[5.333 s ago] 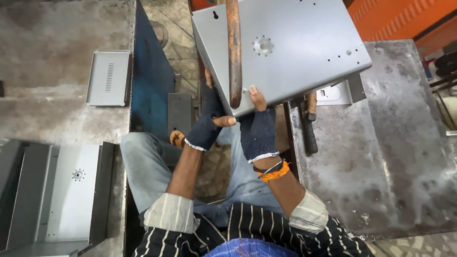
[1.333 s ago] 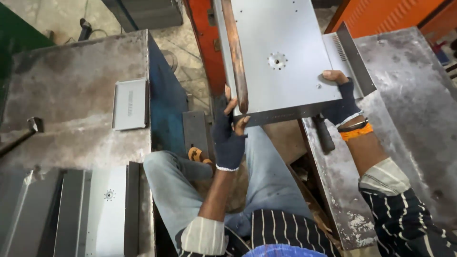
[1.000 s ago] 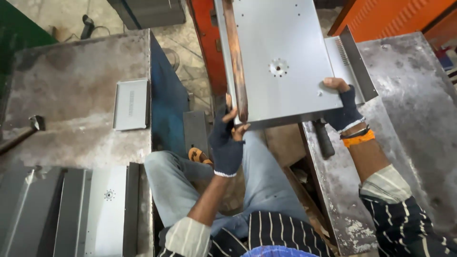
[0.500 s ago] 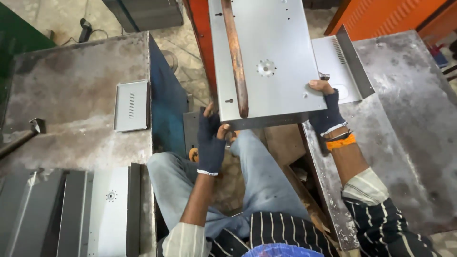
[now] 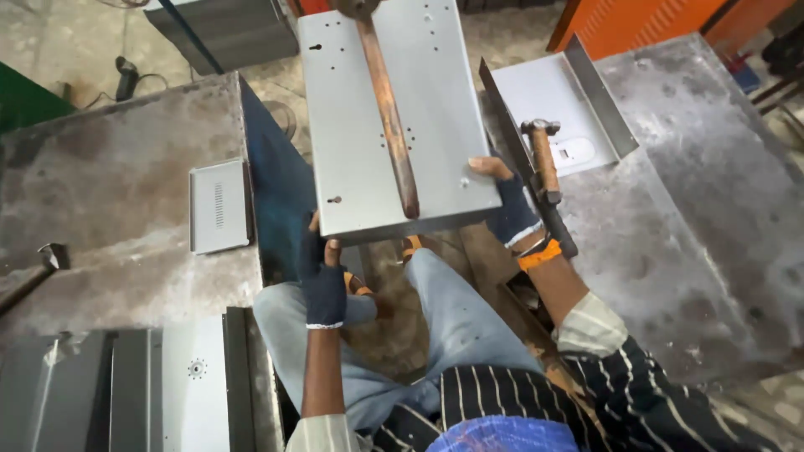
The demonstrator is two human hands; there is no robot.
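Both gloved hands grip the grey sheet-metal panel [image 5: 394, 117] under the rusty arm [image 5: 388, 109]: left hand [image 5: 322, 276] at the near-left corner, right hand [image 5: 507, 205] at the right edge (fingerless gloves). A slip could probably cut fingertips.

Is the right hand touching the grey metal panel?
Touching. In the head view the right hand grips the near right corner of the grey metal panel, with its thumb lying on the top face.

panel [image 5: 368, 109]: pale grey, w/ small dark holes
arm [image 5: 389, 117]: rusty orange-brown
gloves: dark blue
shirt [image 5: 620, 393]: black, white stripes
tabletop [image 5: 109, 142]: blotchy grey
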